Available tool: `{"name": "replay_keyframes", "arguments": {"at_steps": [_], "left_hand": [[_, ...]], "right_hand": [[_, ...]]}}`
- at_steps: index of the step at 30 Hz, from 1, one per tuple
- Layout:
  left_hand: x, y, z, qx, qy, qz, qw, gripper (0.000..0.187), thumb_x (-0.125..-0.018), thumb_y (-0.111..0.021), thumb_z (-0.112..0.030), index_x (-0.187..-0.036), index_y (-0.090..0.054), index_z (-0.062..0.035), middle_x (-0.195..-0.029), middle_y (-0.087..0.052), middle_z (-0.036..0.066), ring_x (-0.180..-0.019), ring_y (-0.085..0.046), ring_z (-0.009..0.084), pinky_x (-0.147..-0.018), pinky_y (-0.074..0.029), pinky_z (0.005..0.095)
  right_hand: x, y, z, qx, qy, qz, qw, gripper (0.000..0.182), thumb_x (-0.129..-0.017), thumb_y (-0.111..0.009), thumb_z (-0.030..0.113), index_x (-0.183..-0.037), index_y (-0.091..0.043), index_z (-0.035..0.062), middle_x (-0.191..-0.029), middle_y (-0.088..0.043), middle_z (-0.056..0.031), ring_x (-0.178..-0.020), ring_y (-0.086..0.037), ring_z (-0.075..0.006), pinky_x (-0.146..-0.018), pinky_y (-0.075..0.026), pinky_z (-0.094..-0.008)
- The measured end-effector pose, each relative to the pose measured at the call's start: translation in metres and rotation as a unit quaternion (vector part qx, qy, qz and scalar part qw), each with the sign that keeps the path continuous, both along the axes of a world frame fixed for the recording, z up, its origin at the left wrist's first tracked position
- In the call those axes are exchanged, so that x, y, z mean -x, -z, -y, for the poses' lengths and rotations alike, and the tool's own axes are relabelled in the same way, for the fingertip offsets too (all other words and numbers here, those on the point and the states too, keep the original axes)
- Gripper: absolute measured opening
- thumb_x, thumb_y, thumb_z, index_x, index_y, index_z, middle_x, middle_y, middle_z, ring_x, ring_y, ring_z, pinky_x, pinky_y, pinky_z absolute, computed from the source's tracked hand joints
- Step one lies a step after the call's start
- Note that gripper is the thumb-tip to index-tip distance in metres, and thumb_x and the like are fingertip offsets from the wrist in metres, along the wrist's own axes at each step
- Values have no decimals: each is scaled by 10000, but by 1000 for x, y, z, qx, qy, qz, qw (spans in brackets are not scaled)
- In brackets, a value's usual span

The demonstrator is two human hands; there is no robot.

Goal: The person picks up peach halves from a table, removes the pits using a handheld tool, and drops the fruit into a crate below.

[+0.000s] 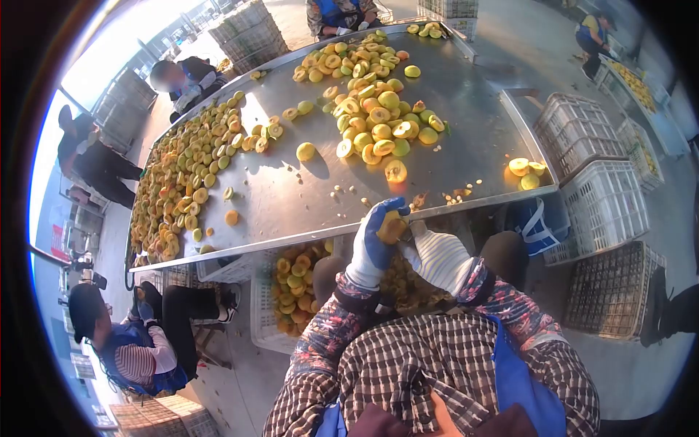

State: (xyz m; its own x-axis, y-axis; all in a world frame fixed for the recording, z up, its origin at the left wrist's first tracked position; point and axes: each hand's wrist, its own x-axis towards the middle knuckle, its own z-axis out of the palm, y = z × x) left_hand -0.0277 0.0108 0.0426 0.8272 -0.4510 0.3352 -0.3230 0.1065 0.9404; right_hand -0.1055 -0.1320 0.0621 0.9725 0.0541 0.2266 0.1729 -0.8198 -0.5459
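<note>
Left hand (375,244), blue glove, is clamped on a yellow fruit (393,227) just off the near edge of the steel table (291,197). Right hand (437,256), striped glove, touches the fruit from the right; its grip can't be made out. Fruit looks round, no clear long axis. Halved fruit piles (378,120) sit mid-table, white crates (601,204) at the right edge. Other workers sit around an open yard.
</note>
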Motion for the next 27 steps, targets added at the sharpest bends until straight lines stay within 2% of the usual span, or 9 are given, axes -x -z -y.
{"name": "replay_keyframes", "arguments": {"at_steps": [3,5,13,15,20,23,25,26,27], "left_hand": [[-2,3,2,-82,-15,55,995,330,-1033,-499,-245,-1191,-574,35,-1091,-659,139,-1057,-629,247,-976,-486,357],[-6,14,7,261,68,-343,900,485,-1053,-413,-411,-1103,-590,38,-1010,-667,152,-973,-643,271,-931,-512,386],[-4,9,12,228,27,-403,886,415,-1047,-445,-383,-998,-597,1,-916,-682,139,-857,-673,281,-833,-530,371],[-12,19,8,74,22,-233,969,298,-1039,-458,-277,-1062,-568,-1,-929,-691,127,-862,-680,290,-835,-530,364],[-19,-7,-1,-163,46,96,981,294,-1049,-439,-259,-1086,-572,1,-912,-699,115,-857,-687,273,-833,-528,350],[-18,-9,2,-87,101,-90,987,496,-1066,-391,-382,-1018,-605,62,-865,-671,152,-818,-667,269,-829,-534,372],[-14,-12,11,42,45,-373,926,586,-1074,-316,-429,-918,-654,23,-866,-697,99,-819,-663,197,-835,-511,330],[-13,-9,12,31,29,-317,947,591,-1071,-328,-437,-931,-658,32,-867,-694,120,-811,-659,209,-835,-510,340],[-13,-7,12,27,31,-319,947,591,-1071,-328,-437,-931,-658,32,-867,-694,120,-811,-659,209,-835,-510,340]], "right_hand": [[-1,1,-2,17,5,11,1000,367,-962,-548,319,-1108,-514,-16,-685,-646,-204,-648,-652,-400,-584,-512,-504],[-1,7,-3,17,2,-28,999,352,-964,-546,324,-1067,-509,-11,-685,-645,-210,-643,-647,-407,-574,-503,-516],[-2,17,0,-71,-23,-39,996,372,-967,-541,344,-1058,-493,-13,-706,-647,-239,-667,-644,-434,-587,-496,-536],[-4,16,6,-35,-69,-53,996,372,-968,-536,343,-1067,-491,-13,-703,-644,-244,-664,-641,-442,-590,-494,-541],[-7,26,7,-107,-83,-81,987,374,-974,-534,308,-1125,-488,-31,-761,-651,-265,-724,-638,-469,-641,-504,-540],[-6,55,-6,-249,-111,3,962,392,-996,-517,302,-1183,-485,-40,-788,-667,-240,-746,-645,-469,-677,-511,-527],[-21,70,-10,-329,-131,76,932,405,-1008,-508,308,-1212,-484,-40,-800,-680,-218,-753,-652,-462,-697,-515,-522],[-23,78,-14,-373,-139,86,913,415,-1019,-493,352,-1214,-505,-14,-760,-669,-163,-678,-649,-398,-637,-516,-478],[-13,41,-3,-466,-142,-135,863,421,-1021,-482,417,-1182,-540,33,-710,-630,-98,-575,-610,-292,-533,-479,-400]]}}
